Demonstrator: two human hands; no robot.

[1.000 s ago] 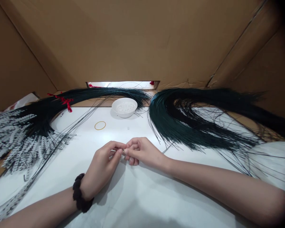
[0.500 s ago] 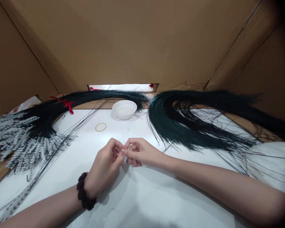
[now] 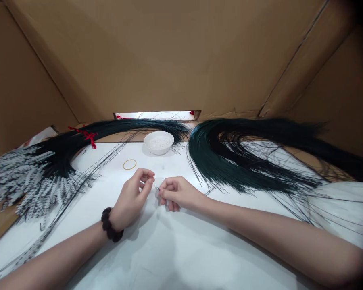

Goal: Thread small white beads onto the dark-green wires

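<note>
My right hand (image 3: 174, 194) rests on the white table (image 3: 175, 249), fingers pinched on the end of a thin dark strand (image 3: 157, 188) that pokes out to the left. My left hand (image 3: 133, 197), with a dark scrunchie (image 3: 110, 225) on the wrist, sits just left of it, fingers curled, thumb and forefinger close together; whether anything is between them I cannot make out. A small gap separates the two hands.
A large bundle of dark green strands (image 3: 245, 161) fans over the right of the table. Another bundle tied with a red ribbon (image 3: 87, 135) and patterned white ends (image 3: 27, 181) lies left. A white bowl (image 3: 159, 141) and a yellow rubber band (image 3: 129, 164) lie beyond. Cardboard walls (image 3: 169, 56) enclose all.
The hands, touching fingertip to fingertip a second ago, have drawn slightly apart. The left hand moved left and up a little. The strand's tip now shows at the right hand.
</note>
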